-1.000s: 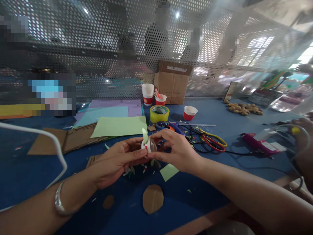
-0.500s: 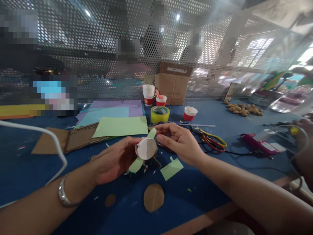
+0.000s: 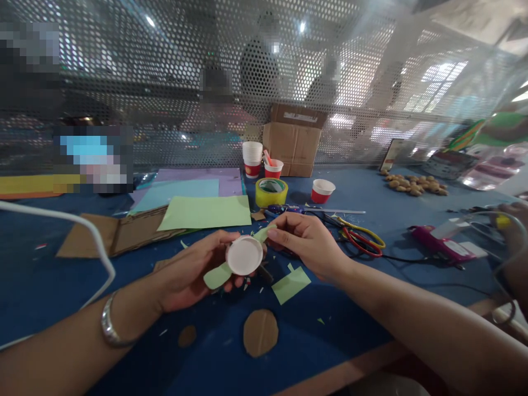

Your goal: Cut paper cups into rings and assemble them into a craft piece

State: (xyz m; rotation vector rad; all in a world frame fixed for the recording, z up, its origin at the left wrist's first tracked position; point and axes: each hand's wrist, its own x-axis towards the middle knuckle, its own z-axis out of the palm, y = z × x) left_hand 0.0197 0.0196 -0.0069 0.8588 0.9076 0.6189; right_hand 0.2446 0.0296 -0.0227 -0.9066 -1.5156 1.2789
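My left hand (image 3: 200, 269) is wrapped round a small paper cup (image 3: 245, 256), whose white inside faces me. Two light green paper strips stick out from opposite sides of the cup, one (image 3: 217, 276) at lower left. Between the thumb and fingers of my right hand (image 3: 305, 239) is the other green paper strip (image 3: 264, 233) at upper right. Below the cup, a cardboard disc (image 3: 260, 333) and a smaller brown disc (image 3: 187, 336) lie on the blue table. A green paper offcut (image 3: 291, 285) lies below my right hand.
Behind my hands are green paper (image 3: 206, 212), yellow tape (image 3: 271, 192), stacked cups (image 3: 252, 159), a red cup (image 3: 322, 191) and a cardboard box (image 3: 292, 143). Wires (image 3: 363, 236) and a magenta glue gun (image 3: 441, 243) lie right. A white cable (image 3: 93, 236) loops at left. Another person's arm (image 3: 515, 247) is far right.
The cup has turned so its opening faces me more squarely, and the green strips have swung round with it. My right thumb and fingers have closed on the upper strip.
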